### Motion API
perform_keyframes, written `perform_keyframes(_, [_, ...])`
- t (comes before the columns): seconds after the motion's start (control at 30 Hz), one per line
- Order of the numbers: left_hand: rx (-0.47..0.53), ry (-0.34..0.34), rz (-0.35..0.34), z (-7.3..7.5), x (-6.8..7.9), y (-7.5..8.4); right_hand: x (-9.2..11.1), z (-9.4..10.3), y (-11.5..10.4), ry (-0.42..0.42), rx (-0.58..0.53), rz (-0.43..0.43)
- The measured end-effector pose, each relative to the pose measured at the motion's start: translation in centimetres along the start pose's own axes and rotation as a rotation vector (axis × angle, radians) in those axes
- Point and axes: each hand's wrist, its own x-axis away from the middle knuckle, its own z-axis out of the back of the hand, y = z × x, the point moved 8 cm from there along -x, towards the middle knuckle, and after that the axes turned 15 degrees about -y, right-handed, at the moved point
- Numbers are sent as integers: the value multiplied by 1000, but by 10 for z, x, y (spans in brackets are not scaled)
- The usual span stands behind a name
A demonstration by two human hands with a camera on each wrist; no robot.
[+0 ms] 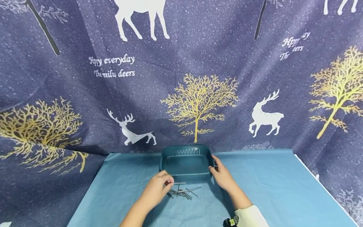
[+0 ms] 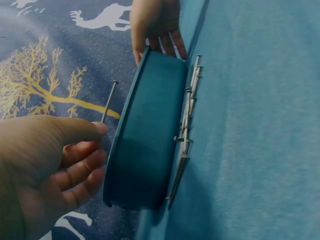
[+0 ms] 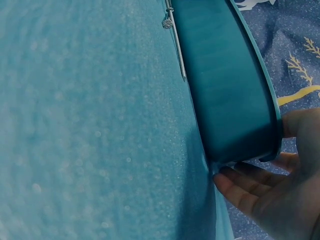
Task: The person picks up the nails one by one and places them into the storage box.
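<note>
Nail [image 1: 180, 183]: pinched in left hand [image 1: 156, 190], raised before dish.
Baking dish [image 1: 185, 164]: right end gripped by right hand [image 1: 223, 177].
Nail pile [image 1: 184, 193]: on blue cloth [image 1: 269, 176], just before dish.

With the thumb and fingertips of my left hand [image 2: 47, 160] I pinch one thin nail [image 2: 109, 100], its flat head pointing away from me, near the rim of the teal dish [image 2: 145, 135]. My right hand [image 2: 156, 25] is at the dish's far end, partly hidden by it. Loose nails [image 2: 186, 120] lie just beside the dish's base on the blue-green cloth [image 2: 260, 125]. Beyond the dish's rim hangs dark blue fabric printed with a yellow tree [image 2: 47, 92] and white deer [image 2: 105, 17].
</note>
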Motion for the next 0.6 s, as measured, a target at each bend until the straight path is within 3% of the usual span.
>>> perform_keyframes(0.37, [-49,169,11,23,-14,-7,0,0,0,2,-10,-8])
perform_keyframes(0.6, [-56,189,56,30,-26,-18,1,0,-2,13,-3,6])
